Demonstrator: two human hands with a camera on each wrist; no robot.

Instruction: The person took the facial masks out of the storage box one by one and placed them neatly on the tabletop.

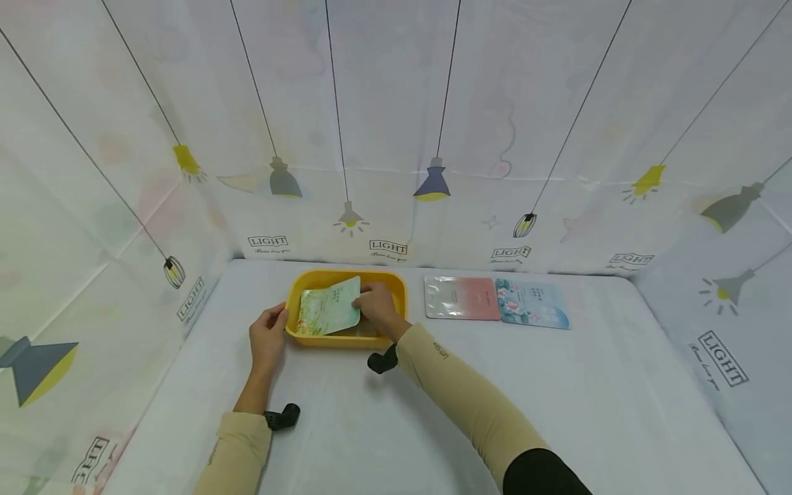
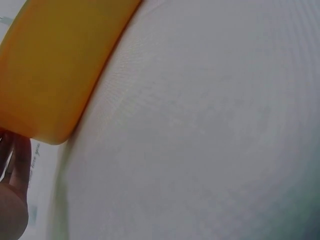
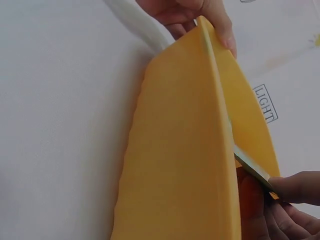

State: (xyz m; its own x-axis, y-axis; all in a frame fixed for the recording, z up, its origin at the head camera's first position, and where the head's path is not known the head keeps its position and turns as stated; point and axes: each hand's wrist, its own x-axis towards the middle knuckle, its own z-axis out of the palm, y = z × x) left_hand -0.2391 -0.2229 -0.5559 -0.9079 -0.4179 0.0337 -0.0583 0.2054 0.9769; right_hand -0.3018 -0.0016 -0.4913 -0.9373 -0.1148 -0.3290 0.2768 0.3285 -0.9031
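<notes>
A yellow plastic tray stands near the back of the table. My left hand holds its left end; in the right wrist view the thumb lies over the rim and the fingers are outside the wall. Inside the tray, my right hand pinches the right edge of a green sheet mask packet with a floral print. That packet slants, its right side lifted higher. In the right wrist view the tray's front wall hides most of the packet, leaving its edge between thumb and fingers.
To the right of the tray, a silver and pink packet and a blue floral packet lie flat side by side. A white cloth covers the table. Behind it hangs a white backdrop printed with lamps.
</notes>
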